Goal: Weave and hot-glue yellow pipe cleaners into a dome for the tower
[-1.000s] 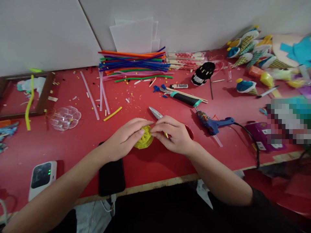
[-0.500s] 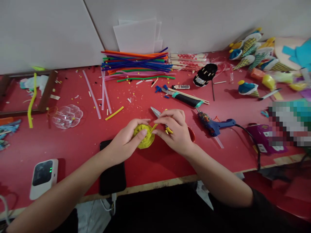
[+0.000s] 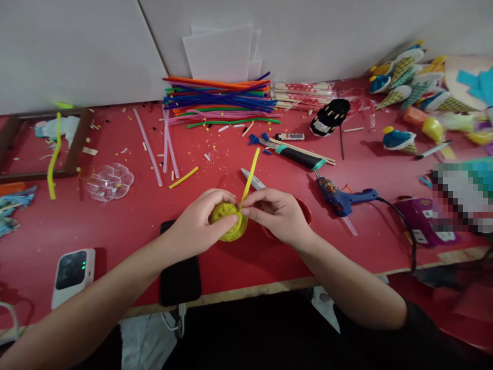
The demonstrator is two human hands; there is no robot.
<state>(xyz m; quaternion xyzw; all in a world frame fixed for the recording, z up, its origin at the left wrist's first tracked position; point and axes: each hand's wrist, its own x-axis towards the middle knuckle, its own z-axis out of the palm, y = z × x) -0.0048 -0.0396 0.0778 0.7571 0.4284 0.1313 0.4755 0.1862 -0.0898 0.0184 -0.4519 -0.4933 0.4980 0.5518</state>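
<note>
My left hand (image 3: 210, 218) is closed around a round yellow woven piece (image 3: 228, 211), its thumb lying across the top. From the right side of that piece a yellow pipe cleaner (image 3: 251, 174) sticks up, tilted slightly right. My right hand (image 3: 279, 213) pinches this strand near its lower end, close to the woven piece. Behind my right hand lie scissors (image 3: 252, 179), with only the blades showing. A red bowl (image 3: 305, 210) is partly hidden by the same hand. Under my left wrist rests a black phone (image 3: 181, 280).
Bundled coloured pipe cleaners (image 3: 219, 100) lie at the back. To the right are a utility knife (image 3: 298, 156) and a blue glue gun (image 3: 342, 198) with its cord. A clear flower-shaped tray (image 3: 110, 182) and a white device (image 3: 73, 275) sit on the left. Scraps dot the red table (image 3: 127, 231).
The yellow strand, formerly short and mostly covered by my right fingers, now stands up long above them. My right hand has shifted slightly down. The whole view has moved a little.
</note>
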